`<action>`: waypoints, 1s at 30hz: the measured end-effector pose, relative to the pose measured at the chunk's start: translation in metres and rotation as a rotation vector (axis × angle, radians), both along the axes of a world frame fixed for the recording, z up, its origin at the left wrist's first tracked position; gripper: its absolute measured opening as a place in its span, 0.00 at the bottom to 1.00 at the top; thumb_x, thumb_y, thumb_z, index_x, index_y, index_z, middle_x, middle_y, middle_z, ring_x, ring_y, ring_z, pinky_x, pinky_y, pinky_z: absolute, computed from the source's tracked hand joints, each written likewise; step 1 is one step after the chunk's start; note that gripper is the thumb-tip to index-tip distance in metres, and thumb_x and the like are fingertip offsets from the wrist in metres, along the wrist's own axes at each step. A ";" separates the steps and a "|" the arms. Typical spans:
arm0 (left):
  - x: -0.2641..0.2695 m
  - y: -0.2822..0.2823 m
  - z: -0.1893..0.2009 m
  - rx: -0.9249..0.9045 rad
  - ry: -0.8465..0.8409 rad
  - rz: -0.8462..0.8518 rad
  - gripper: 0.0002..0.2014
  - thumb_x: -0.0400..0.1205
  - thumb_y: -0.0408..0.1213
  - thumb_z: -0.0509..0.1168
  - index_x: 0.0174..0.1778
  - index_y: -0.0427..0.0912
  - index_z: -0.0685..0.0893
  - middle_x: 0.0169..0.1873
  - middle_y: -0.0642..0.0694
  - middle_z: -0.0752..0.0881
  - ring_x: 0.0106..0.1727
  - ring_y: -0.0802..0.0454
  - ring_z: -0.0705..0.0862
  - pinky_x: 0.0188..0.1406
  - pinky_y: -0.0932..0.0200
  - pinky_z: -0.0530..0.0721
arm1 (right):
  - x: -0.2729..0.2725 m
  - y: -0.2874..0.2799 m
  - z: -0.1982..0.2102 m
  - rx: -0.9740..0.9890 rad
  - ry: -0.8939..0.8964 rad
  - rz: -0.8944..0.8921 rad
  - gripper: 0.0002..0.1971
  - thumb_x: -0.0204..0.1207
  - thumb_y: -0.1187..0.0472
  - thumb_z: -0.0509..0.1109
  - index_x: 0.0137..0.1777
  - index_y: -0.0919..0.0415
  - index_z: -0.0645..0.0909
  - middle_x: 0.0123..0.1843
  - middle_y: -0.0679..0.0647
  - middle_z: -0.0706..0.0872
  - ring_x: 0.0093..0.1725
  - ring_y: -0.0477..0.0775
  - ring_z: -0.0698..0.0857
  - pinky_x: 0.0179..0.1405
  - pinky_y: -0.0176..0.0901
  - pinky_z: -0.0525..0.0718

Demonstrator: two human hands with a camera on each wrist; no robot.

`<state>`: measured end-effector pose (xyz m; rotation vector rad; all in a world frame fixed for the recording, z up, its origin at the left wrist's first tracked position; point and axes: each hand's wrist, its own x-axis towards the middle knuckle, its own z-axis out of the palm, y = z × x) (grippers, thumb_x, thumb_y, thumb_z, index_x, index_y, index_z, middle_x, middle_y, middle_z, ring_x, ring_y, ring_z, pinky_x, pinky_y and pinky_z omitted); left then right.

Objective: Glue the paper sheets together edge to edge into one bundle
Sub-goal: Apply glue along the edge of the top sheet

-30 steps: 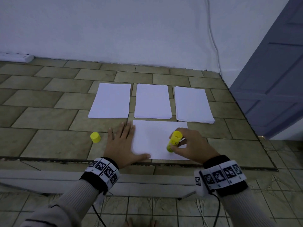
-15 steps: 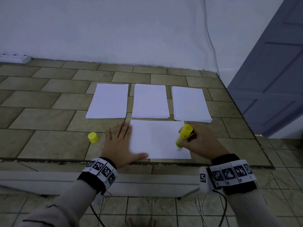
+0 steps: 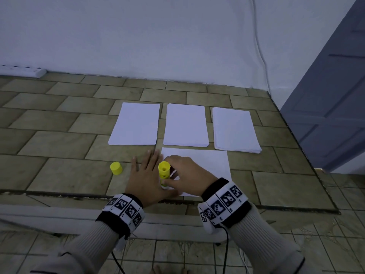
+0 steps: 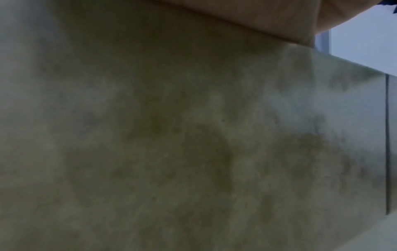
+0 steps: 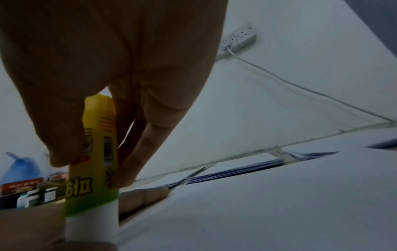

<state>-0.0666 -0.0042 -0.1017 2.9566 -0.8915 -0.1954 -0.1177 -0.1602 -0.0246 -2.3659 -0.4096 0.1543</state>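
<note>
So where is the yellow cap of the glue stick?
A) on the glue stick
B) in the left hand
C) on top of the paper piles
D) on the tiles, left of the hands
D: the yellow cap stands alone on the tiles, left of the flat left hand, while the right hand grips the uncapped glue stick.

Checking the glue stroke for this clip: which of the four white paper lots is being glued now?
The near single sheet, lying crosswise below the three stacks. The left hand rests on its edge; the right hand holds the glue stick on it.
</note>
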 end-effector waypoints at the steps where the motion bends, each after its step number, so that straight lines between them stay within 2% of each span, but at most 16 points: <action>1: -0.001 0.000 0.001 -0.012 0.005 -0.001 0.69 0.52 0.88 0.23 0.87 0.50 0.51 0.86 0.47 0.42 0.85 0.46 0.36 0.79 0.28 0.38 | 0.003 0.000 0.001 -0.022 0.004 0.007 0.14 0.73 0.61 0.75 0.56 0.61 0.78 0.53 0.58 0.82 0.50 0.57 0.82 0.53 0.56 0.83; 6: -0.002 -0.001 0.004 -0.022 0.023 0.013 0.67 0.54 0.90 0.33 0.86 0.51 0.41 0.86 0.50 0.41 0.85 0.47 0.36 0.79 0.29 0.37 | 0.025 -0.007 0.008 -0.056 -0.012 0.019 0.15 0.75 0.62 0.74 0.59 0.64 0.78 0.55 0.59 0.83 0.49 0.53 0.81 0.53 0.47 0.82; 12: -0.001 0.001 0.005 -0.008 0.053 0.041 0.70 0.54 0.90 0.34 0.86 0.43 0.38 0.85 0.48 0.36 0.85 0.50 0.34 0.80 0.30 0.38 | 0.066 -0.018 0.004 -0.075 -0.016 -0.150 0.10 0.73 0.64 0.74 0.49 0.67 0.78 0.49 0.61 0.85 0.48 0.60 0.85 0.52 0.58 0.83; 17: -0.002 0.001 0.007 -0.029 0.054 0.031 0.71 0.53 0.90 0.31 0.86 0.41 0.43 0.86 0.47 0.39 0.85 0.48 0.36 0.80 0.29 0.39 | 0.082 -0.022 0.004 -0.090 -0.035 -0.232 0.09 0.72 0.65 0.74 0.47 0.68 0.77 0.49 0.63 0.85 0.49 0.63 0.84 0.53 0.59 0.82; 19: -0.002 0.001 0.007 -0.036 0.049 0.033 0.72 0.53 0.90 0.31 0.86 0.41 0.44 0.86 0.47 0.41 0.86 0.48 0.37 0.80 0.29 0.39 | 0.077 -0.025 0.005 -0.052 -0.026 -0.246 0.09 0.72 0.64 0.74 0.45 0.67 0.78 0.47 0.62 0.86 0.48 0.61 0.84 0.52 0.58 0.83; 23: -0.002 0.001 0.005 -0.027 0.052 0.042 0.70 0.54 0.90 0.33 0.86 0.42 0.40 0.86 0.48 0.39 0.85 0.49 0.36 0.80 0.29 0.38 | 0.044 -0.039 0.006 0.030 0.013 -0.283 0.08 0.70 0.64 0.75 0.43 0.66 0.79 0.44 0.57 0.87 0.45 0.56 0.85 0.49 0.53 0.84; 27: -0.002 0.001 0.006 -0.021 0.037 0.040 0.68 0.57 0.89 0.37 0.86 0.43 0.40 0.86 0.48 0.39 0.85 0.49 0.36 0.80 0.30 0.38 | -0.002 -0.059 0.006 0.146 0.027 -0.244 0.07 0.70 0.67 0.77 0.44 0.68 0.83 0.44 0.56 0.89 0.43 0.48 0.87 0.46 0.39 0.84; 30: -0.002 0.001 0.007 0.009 0.030 0.035 0.68 0.56 0.88 0.34 0.86 0.43 0.42 0.86 0.48 0.39 0.85 0.49 0.36 0.81 0.31 0.38 | -0.027 -0.068 -0.001 0.156 0.028 -0.245 0.09 0.70 0.62 0.77 0.47 0.64 0.84 0.44 0.53 0.89 0.44 0.49 0.88 0.47 0.48 0.87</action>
